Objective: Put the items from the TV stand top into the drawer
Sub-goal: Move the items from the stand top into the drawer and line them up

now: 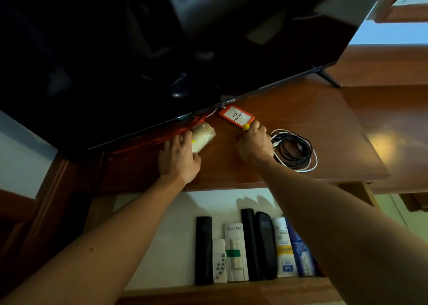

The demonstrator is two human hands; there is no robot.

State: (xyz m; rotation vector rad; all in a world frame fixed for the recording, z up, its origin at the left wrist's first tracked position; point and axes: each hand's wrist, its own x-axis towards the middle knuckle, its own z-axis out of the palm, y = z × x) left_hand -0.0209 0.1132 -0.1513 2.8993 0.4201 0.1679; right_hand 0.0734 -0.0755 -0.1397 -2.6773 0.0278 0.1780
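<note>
On top of the wooden bench, just under the low edge of a dark TV, the person's left hand curls round a ribbed pale cup lying on its side, while the right hand pinches a small yellow piece at the corner of an orange badge holder. A coil of black and white cables lies just right of that hand. Nearer, the open drawer already holds a row of remotes on its right, leaving bare room on its left, and the TV's overhang probably means lifting items toward the near side.
</note>
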